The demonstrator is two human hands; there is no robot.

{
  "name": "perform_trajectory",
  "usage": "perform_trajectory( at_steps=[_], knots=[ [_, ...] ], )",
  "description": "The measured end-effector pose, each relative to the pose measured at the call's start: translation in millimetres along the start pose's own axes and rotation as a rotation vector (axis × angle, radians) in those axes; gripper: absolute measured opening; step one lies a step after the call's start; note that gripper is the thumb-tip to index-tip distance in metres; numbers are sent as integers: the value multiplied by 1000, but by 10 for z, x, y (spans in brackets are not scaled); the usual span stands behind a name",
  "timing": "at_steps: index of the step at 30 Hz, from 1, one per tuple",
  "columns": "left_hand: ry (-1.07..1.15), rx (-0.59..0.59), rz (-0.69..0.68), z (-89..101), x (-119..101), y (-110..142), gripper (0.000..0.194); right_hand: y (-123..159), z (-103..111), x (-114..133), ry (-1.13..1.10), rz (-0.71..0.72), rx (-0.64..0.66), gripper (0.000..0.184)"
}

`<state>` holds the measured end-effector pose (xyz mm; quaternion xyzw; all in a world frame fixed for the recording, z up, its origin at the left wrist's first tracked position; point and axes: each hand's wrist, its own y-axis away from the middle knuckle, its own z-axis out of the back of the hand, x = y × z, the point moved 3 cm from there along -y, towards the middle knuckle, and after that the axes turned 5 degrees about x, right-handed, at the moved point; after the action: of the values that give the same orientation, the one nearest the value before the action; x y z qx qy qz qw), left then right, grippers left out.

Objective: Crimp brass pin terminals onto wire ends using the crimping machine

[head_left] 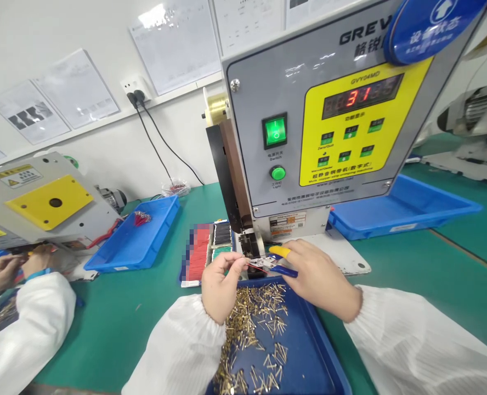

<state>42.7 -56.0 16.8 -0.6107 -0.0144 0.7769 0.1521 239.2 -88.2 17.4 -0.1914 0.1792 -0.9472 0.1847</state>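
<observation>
My left hand (222, 282) is closed in a pinch on a thin red wire (256, 266) in front of the crimping machine (264, 189). Blue-handled pliers (283, 270) lie in my right hand (318, 277), which has a yellow cover on one finger. The plier jaws meet the wire's area close to my left fingertips; whether they grip a part there is too small to tell. Directly below both hands is a dark blue tray (309, 351) with many small brass-coloured pins (254, 312). A box of red wires (199, 249), with black and green ones, stands beyond my left hand.
Blue trays stand at left (153, 247) and right (408, 203); the left one holds a small red bundle (141, 218). A co-worker's hands (38, 260) are at another machine (50, 200) on the left. Black power cords (157, 140) hang from a wall socket.
</observation>
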Motion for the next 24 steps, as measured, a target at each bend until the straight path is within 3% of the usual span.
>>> perform_trajectory(
  at_steps=[9, 18, 21, 24],
  knots=[
    [95, -14, -30, -7, 14, 10, 21, 1, 73, 0, -24, 31, -41, 35],
    [-54, 15, -193, 26, -44, 0, 15, -24, 269, -57, -79, 27, -232, 42],
    [-82, 58, -233, 23, -82, -8, 14, 70, 396, -118, 32, -21, -143, 36],
    [-92, 99, -218, 17, -108, -1, 15, 360, 512, -325, 131, -87, 64, 21]
  ],
)
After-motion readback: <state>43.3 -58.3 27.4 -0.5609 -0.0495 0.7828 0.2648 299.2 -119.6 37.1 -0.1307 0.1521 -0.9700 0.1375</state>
